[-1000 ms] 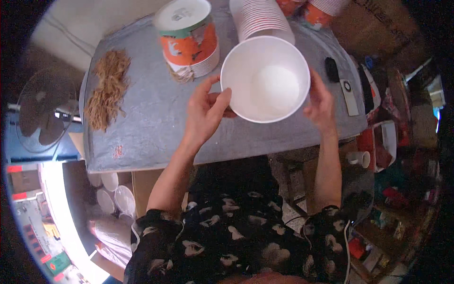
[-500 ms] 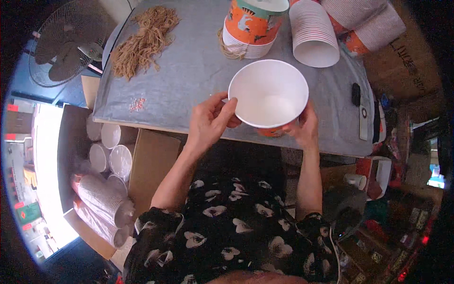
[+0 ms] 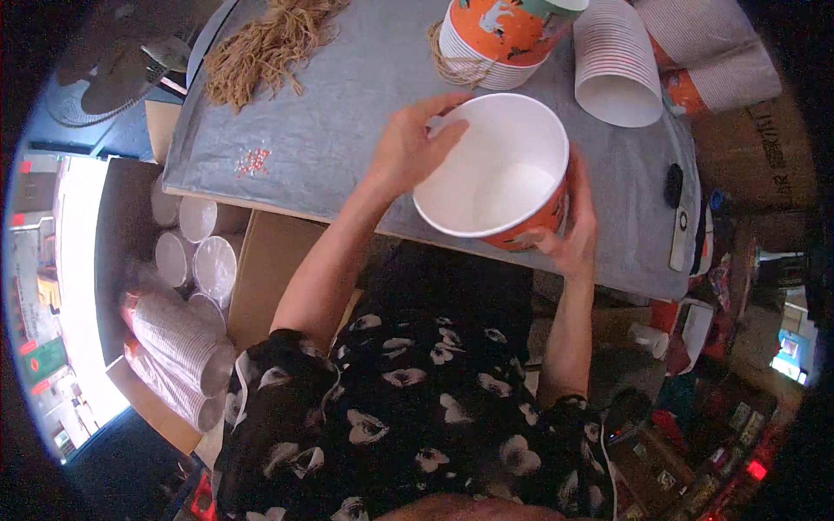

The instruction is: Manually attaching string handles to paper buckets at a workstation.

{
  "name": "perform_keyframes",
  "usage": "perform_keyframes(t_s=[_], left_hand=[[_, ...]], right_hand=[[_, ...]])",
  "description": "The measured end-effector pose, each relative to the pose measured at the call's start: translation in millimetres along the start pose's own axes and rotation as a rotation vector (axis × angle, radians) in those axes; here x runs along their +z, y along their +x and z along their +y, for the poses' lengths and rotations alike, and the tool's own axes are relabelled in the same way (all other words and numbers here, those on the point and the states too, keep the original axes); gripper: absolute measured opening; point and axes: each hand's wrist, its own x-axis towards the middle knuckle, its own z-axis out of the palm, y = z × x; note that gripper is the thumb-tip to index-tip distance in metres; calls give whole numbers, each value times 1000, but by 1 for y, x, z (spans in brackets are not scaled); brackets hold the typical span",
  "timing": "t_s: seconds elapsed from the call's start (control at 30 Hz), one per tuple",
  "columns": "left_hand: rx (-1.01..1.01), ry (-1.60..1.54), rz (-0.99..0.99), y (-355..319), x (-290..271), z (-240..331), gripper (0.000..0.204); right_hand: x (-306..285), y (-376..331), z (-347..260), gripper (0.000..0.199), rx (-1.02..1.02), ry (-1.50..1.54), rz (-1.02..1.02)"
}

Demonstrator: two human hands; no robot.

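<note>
- From here I see the person's left hand (image 3: 413,143) clamped on the rim of a round paper bucket (image 3: 486,187), thumb over the inner wall.
- Their right hand (image 3: 575,234) is closed on the bucket's orange-printed outer wall, thumb toward the near side and fingers along the right.
- The bucket is held at the near edge of the grey-covered table (image 3: 356,113), its wide white mouth tilted up toward the wearer of the black patterned shirt (image 3: 417,408).
- Beyond it stands an inverted stack of orange-and-green printed buckets (image 3: 499,43), a loop of twine (image 3: 447,65) at its left side.
- Right of that, a nested stack of white buckets (image 3: 617,65) lies on its side, open end toward us; more nested stacks (image 3: 708,43) lie farther right.
- A bundle of brown twine (image 3: 269,52) lies over on the table's left, with small reddish specks (image 3: 254,162) nearer the edge.
- At the table's right edge, a slim white device (image 3: 679,239) lies just beside a small black object (image 3: 673,185).
- Down to the left, a cardboard box (image 3: 282,269) holds wrapped bucket stacks (image 3: 178,347).
</note>
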Motion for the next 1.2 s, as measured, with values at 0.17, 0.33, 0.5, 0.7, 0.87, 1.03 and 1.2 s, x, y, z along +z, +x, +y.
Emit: perform_keyframes(t_s=[0.17, 0.33, 0.5, 0.7, 0.87, 1.03, 1.2], left_hand=[[-94, 159, -23, -3, -1, 5, 30], [-184, 55, -70, -1, 7, -9, 29], [-197, -113, -117, 5, 11, -14, 28], [-367, -353, -194, 12, 11, -10, 27], [-335, -377, -193, 13, 13, -4, 27], [-306, -377, -193, 16, 16, -9, 26], [-279, -323, -187, 18, 15, -7, 24]], right_hand=[[4, 11, -21, 122, -495, -334, 118], [21, 21, -36, 115, -488, -356, 51], [26, 24, -33, 104, -478, -258, 92], [26, 26, -29, 103, -510, -248, 67], [25, 24, -29, 104, -515, -256, 56], [23, 23, -28, 105, -519, -301, 27], [24, 22, -28, 104, -515, -254, 27]])
